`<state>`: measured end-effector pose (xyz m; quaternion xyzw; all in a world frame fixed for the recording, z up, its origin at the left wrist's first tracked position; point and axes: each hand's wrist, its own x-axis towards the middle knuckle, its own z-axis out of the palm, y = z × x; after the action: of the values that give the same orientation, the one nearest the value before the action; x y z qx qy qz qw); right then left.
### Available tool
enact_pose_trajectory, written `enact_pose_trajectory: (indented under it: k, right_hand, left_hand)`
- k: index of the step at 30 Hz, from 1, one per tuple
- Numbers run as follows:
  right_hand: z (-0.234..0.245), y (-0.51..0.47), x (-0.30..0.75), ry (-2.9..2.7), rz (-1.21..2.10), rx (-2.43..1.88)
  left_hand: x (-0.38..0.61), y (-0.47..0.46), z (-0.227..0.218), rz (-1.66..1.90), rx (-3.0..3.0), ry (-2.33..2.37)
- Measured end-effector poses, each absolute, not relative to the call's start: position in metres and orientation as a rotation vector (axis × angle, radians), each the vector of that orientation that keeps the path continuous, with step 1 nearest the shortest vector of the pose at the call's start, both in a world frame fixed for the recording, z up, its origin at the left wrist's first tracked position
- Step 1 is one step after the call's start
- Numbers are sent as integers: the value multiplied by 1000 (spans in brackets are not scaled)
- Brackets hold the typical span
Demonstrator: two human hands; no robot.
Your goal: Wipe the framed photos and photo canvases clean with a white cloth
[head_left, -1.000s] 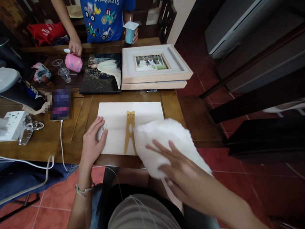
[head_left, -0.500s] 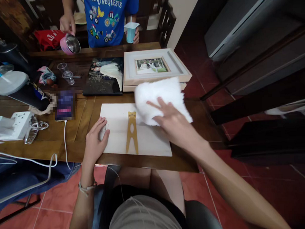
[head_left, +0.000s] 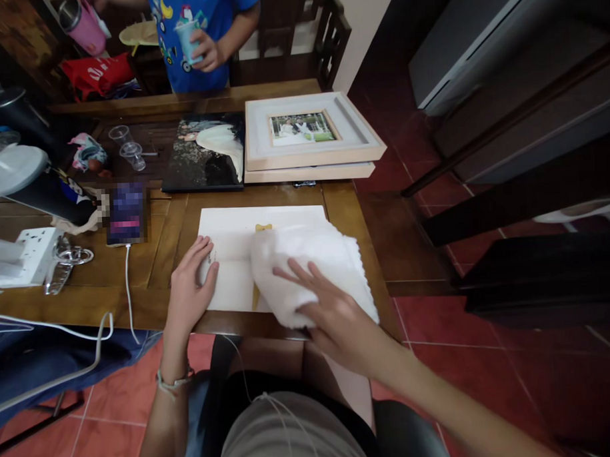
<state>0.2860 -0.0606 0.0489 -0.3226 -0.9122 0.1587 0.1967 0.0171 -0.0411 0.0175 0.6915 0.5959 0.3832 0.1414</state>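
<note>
The cloth (head_left: 311,261) is pressed under the spread, ungripping right hand (head_left: 333,314) on the right half of the board (head_left: 228,241); its left edge is pinned by the flat, open left hand (head_left: 190,289).

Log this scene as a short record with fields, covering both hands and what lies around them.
left hand: flat on the left edge of the white board
right hand: spread flat, pressing a white cloth onto the board
gold stand: on the board, mostly under the cloth
behind the board: framed photo, dark print
left of the board: phone on a cable, power strip
far side: another person holding a cup
</note>
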Motion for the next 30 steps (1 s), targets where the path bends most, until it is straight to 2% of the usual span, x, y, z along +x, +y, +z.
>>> enact_pose_trajectory:
  k: [7,13,18,22,26,30]
  right_hand:
    - [40,19,245,-2600,329,-1145]
    - [43,-29,213,-2609,133,-1138]
    - [61,-84,229,-2748,333,-872]
    - [65,-63,246,-2758,495,-775]
    - [58,-4,246,-2718,500,-910]
    - [58,23,221,-2737,370,-1177]
  left_hand:
    - [16,-41,18,1090,2002,1716]
    - [16,-42,17,1099,1986,1712]
    - [16,-42,17,1081,1975,1724]
    - [15,-41,16,1086,1971,1715]
    - [15,-41,15,1089,1973,1708]
    - [15,-41,16,1083,1972,1713]
